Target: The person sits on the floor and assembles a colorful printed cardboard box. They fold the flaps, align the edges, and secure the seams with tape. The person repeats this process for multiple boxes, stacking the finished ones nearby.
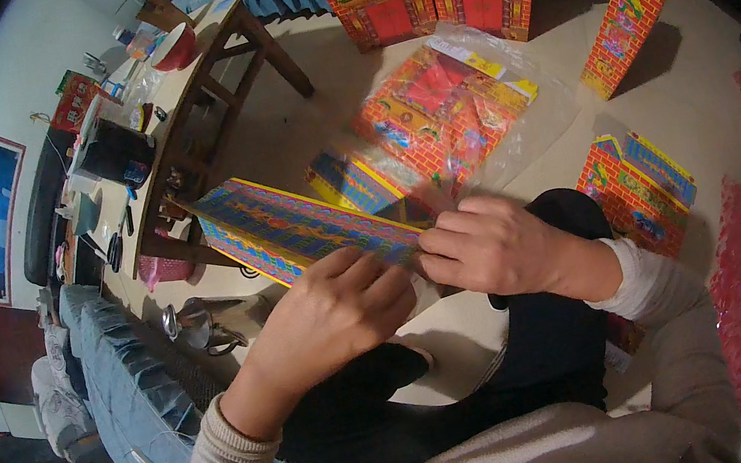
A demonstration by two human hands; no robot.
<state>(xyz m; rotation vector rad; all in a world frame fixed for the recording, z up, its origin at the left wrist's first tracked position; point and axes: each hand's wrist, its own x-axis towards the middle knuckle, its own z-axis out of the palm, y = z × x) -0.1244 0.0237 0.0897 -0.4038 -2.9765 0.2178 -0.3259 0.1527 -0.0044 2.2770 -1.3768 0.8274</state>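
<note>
Across my lap I hold a long printed cardboard panel, blue and red in a roof-tile pattern with yellow edges. My left hand is closed on its near edge, with the fingers curled under and partly hidden. At the panel's right end, my right hand pinches the corner, close beside the left. Just beyond my hands, a clear plastic bag lies on the floor with flat brick-patterned cardboard sheets. Another blue and yellow cardboard piece shows behind the held panel.
Two brick-patterned cardboard houses stand at the back. A narrow cardboard piece stands at the right, and another printed piece lies nearer. On the left are a wooden table, a metal kettle and a blue-covered sofa.
</note>
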